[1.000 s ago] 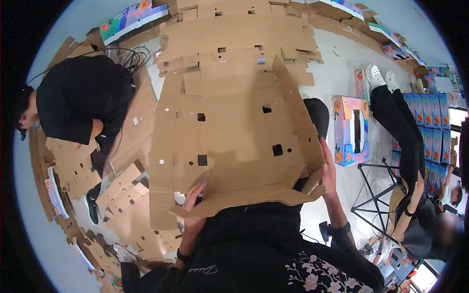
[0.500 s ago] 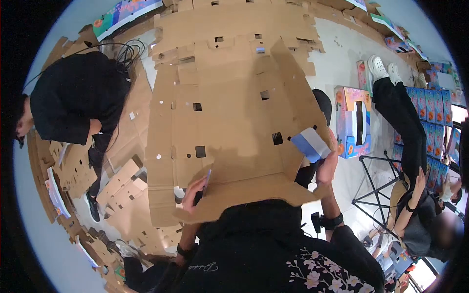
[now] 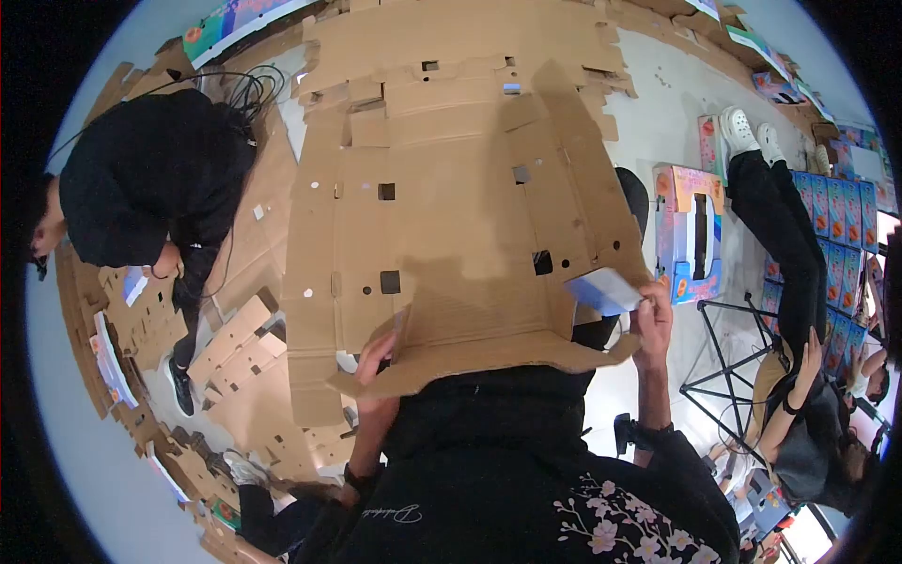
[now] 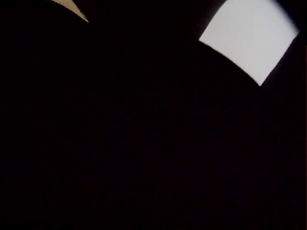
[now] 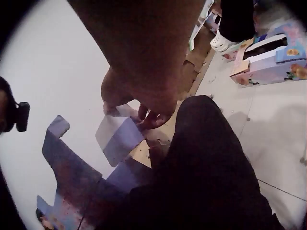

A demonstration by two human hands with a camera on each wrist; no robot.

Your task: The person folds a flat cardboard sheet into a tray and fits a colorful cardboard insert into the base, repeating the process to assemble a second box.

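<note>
- A pale, smooth floor [image 3: 658, 122] is shown, much of it hidden from view by a large opened cardboard sheet [image 3: 460, 211] in the middle.
- At the far side, the floor is covered by flattened brown cardboard [image 3: 470, 33].
- On the left, cut cardboard pieces [image 3: 240, 343] are scattered, with a black shoe [image 3: 179, 383] beside them.
- On the right, a colourful box with a slot [image 3: 678, 235] is set down, near white shoes [image 3: 738, 130].

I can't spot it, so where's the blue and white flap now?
In the head view, the blue and white flap is right of centre, pinched in the right hand, near a square cutout in the cardboard sheet.
</note>
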